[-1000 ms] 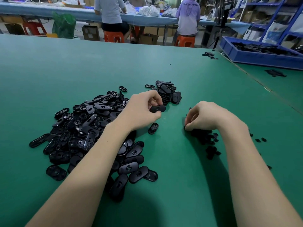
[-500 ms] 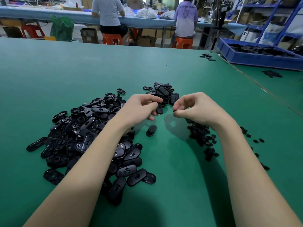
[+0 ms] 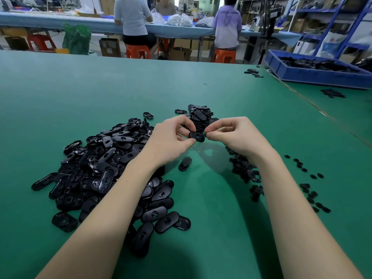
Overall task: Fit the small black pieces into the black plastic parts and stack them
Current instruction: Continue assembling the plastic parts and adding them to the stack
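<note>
Oval black plastic part (image 3: 196, 136) pinched in left hand (image 3: 171, 140) grip, right hand (image 3: 233, 135) fingertips pinching its other end.

We are seeing two bare forearms reaching in from the bottom edge, ending in the left hand (image 3: 171, 141) and the right hand (image 3: 235, 135). We are finding no sleeves, gloves, rings or watch on them; the nails are looking short and plain.
</note>
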